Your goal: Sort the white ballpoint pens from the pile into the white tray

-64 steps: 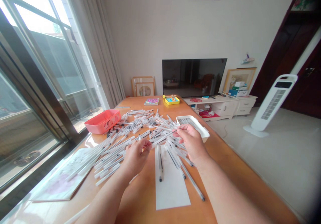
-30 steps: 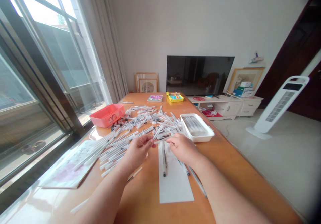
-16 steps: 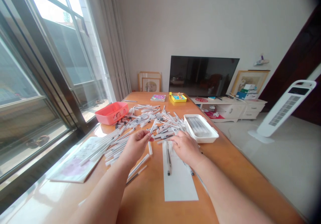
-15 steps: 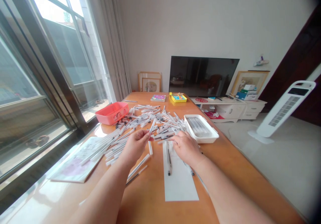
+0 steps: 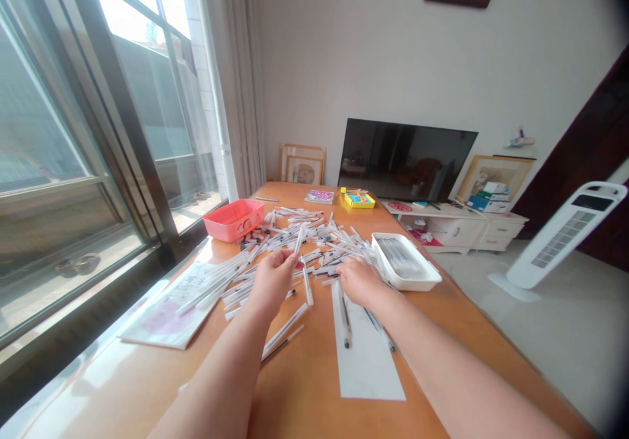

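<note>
My left hand pinches a clear pen barrel, which points up and away from me. My right hand is at the near right edge of a heap of loose pen parts. Its fingers are curled together, and anything in them is hidden. Below it, a black-tipped pen lies on a white paper strip, with more pens partly under my right forearm. Beside my right hand stands a white plastic box holding several pens side by side.
A red plastic basket stands at the left behind the heap. On the left lies a booklet with barrels across its corner. A yellow box and a colourful book sit at the wooden table's far end.
The view has tilted up and turned slightly left. My left hand still pinches the barrel. My right hand's fingers have curled in more at the heap's edge.
</note>
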The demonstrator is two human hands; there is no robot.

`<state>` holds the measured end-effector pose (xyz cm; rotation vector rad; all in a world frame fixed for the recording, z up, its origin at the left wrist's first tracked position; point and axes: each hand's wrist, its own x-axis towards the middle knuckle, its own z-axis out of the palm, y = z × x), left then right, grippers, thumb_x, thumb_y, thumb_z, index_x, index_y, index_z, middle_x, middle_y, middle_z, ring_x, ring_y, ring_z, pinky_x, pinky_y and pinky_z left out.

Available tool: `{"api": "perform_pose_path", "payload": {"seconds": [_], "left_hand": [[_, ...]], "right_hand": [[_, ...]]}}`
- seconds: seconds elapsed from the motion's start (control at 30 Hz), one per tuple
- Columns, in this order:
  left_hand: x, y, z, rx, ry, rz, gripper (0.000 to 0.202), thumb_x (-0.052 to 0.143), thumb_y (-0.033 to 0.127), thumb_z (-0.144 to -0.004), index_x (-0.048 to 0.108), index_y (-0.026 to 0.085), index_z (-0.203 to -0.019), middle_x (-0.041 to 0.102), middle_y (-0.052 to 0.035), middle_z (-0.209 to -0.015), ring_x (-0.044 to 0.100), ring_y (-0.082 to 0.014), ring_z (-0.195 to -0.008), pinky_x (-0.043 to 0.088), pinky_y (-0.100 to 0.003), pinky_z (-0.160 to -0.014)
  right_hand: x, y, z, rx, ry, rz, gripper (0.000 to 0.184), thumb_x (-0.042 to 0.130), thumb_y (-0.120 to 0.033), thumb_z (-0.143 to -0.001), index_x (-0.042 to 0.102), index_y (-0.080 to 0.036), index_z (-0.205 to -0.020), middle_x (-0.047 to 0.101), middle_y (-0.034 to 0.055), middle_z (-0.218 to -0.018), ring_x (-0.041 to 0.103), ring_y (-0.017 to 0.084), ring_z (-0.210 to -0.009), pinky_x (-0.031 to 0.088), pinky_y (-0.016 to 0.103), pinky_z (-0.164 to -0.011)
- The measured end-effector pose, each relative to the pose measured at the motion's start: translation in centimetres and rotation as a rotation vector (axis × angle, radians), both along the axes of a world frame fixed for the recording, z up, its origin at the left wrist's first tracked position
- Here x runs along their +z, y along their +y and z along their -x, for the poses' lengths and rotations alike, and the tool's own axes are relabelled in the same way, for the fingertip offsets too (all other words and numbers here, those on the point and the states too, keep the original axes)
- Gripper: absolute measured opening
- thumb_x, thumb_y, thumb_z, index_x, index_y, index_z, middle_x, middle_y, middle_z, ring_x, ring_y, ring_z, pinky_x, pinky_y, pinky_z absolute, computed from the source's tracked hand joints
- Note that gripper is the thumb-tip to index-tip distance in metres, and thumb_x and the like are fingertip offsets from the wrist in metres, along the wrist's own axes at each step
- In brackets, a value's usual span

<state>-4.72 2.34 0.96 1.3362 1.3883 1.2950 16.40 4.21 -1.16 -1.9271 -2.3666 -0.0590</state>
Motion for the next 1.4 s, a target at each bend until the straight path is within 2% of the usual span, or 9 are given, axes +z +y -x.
{"api": "perform_pose_path", "payload": {"seconds": [0.27,0.43,0.73,0.93,1.03,1.2,1.23,1.33,1.4], "left_hand": [[-0.9,0.9,0.5,0.001,-0.019,-0.056,0.037,0.063,0.050,-0.082,0.071,0.014,-0.088,0.072,-0.0045,-0.076,0.048,-0.0120,-0.057,0.035,-0.026,-0.059],[-0.8,0.9,0.4,-0.007,-0.036,-0.026,0.035,0.063,0.048,-0.082,0.070,0.014,-0.089,0.070,-0.0032,-0.073,0.044,-0.0107,-0.055,0.032,-0.025,-0.056],[-0.9,0.8,0.4,-0.006,-0.036,-0.009,0.039,0.063,0.052,-0.080,0.069,0.014,-0.088,0.065,-0.0012,-0.067,0.038,-0.0101,-0.051,0.027,-0.025,-0.051],[-1.1,0.9,0.2,-0.038,-0.062,-0.003,0.039,0.065,0.053,-0.078,0.069,0.016,-0.091,0.071,-0.0036,-0.076,0.043,-0.0114,-0.054,0.031,-0.025,-0.055],[-1.0,0.8,0.2,-0.094,-0.083,0.003,0.038,0.065,0.053,-0.079,0.069,0.017,-0.089,0.073,-0.0044,-0.078,0.046,-0.0122,-0.057,0.032,-0.026,-0.055],[-0.6,0.2,0.1,-0.188,-0.081,0.031,0.044,0.068,0.060,-0.075,0.071,0.017,-0.087,0.069,-0.0045,-0.070,0.049,-0.0150,-0.059,0.031,-0.027,-0.054],[-0.5,0.1,0.1,-0.210,-0.077,0.040,0.045,0.068,0.060,-0.075,0.071,0.017,-0.086,0.068,-0.0045,-0.070,0.049,-0.0153,-0.059,0.031,-0.027,-0.054],[-0.1,-0.4,-0.3,-0.301,-0.072,0.055,0.041,0.068,0.057,-0.076,0.071,0.017,-0.084,0.068,-0.0042,-0.073,0.049,-0.0145,-0.061,0.032,-0.026,-0.057],[0.1,-0.7,-0.7,-0.357,-0.071,0.049,0.035,0.068,0.052,-0.078,0.070,0.017,-0.084,0.069,-0.0044,-0.078,0.049,-0.0137,-0.063,0.034,-0.026,-0.061]], "right_hand": [[-0.4,3.1,1.4,0.045,0.065,0.040,0.035,0.053,-0.016,-0.088,0.076,-0.029,-0.111,0.071,0.0064,-0.116,0.061,0.024,-0.110,0.043,0.031,-0.088],[0.0,3.7,0.7,0.033,0.125,0.071,0.033,0.053,-0.019,-0.088,0.075,-0.028,-0.111,0.074,0.0032,-0.109,0.065,0.019,-0.102,0.043,0.025,-0.084],[0.3,3.6,0.9,-0.117,0.074,0.104,0.023,0.062,-0.037,-0.080,0.077,-0.020,-0.085,0.075,0.0138,-0.097,0.069,0.030,-0.095,0.048,0.036,-0.077],[0.2,3.4,2.4,-0.132,0.157,0.110,0.011,0.069,-0.024,-0.068,0.075,-0.018,-0.075,0.075,0.0141,-0.087,0.069,0.031,-0.089,0.047,0.035,-0.074],[0.7,2.6,2.8,-0.106,0.272,0.084,0.011,0.067,-0.022,-0.069,0.073,-0.019,-0.077,0.074,0.0085,-0.082,0.068,0.025,-0.085,0.045,0.031,-0.071],[1.8,0.1,1.9,-0.048,0.542,0.065,0.019,0.055,-0.026,-0.081,0.069,-0.019,-0.092,0.071,0.0014,-0.078,0.065,0.016,-0.073,0.045,0.025,-0.063],[2.0,-0.6,1.5,-0.038,0.631,0.066,0.022,0.052,-0.028,-0.083,0.068,-0.019,-0.094,0.070,0.0009,-0.079,0.064,0.015,-0.072,0.045,0.024,-0.062],[2.2,-2.6,-0.3,-0.035,1.164,0.144,0.026,0.060,-0.034,-0.081,0.069,-0.019,-0.099,0.069,0.0012,-0.082,0.060,0.015,-0.069,0.045,0.025,-0.060],[2.2,-3.7,-1.6,-0.052,1.335,0.165,0.028,0.065,-0.035,-0.080,0.071,-0.018,-0.101,0.068,0.0025,-0.083,0.059,0.014,-0.070,0.045,0.026,-0.064]]}}
